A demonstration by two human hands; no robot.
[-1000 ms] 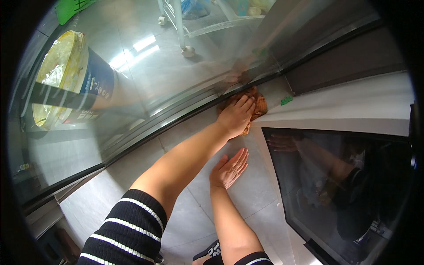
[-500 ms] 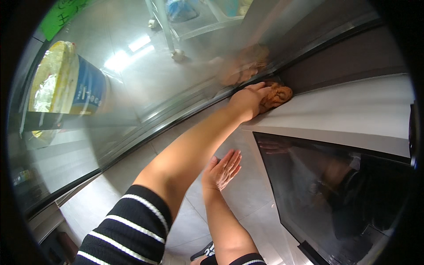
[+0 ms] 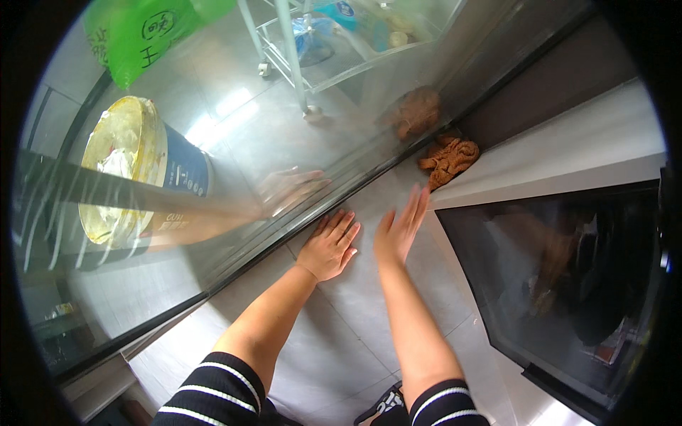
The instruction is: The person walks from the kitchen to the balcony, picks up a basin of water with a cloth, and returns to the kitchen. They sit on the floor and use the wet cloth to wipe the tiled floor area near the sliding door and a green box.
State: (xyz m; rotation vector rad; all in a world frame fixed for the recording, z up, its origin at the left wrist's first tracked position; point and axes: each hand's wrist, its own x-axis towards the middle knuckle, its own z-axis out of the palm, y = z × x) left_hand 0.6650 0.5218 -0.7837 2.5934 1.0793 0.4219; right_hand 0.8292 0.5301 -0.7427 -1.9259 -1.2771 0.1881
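Note:
A crumpled brown cloth (image 3: 450, 160) lies in the corner where the glass panel (image 3: 227, 241) meets the dark wall, and its reflection shows in the glass. My left hand (image 3: 328, 246) is empty, its fingers spread, over the grey floor tiles close to the foot of the glass. To its right my right hand (image 3: 402, 227), also empty and slightly blurred, has its fingers stretched toward the cloth, a short way below it. Neither hand holds the cloth.
Behind the glass stand a blue-and-yellow bucket (image 3: 186, 167) with a white-smeared top and a white wheeled rack (image 3: 293, 64) holding bags. A green bag (image 3: 153, 28) is at the upper left. A dark glossy panel (image 3: 561, 277) stands on the right, below a white ledge (image 3: 568, 156).
My left hand has let go of the brown cloth and drawn back toward me along the glass. My right hand has moved up and right, nearer the cloth.

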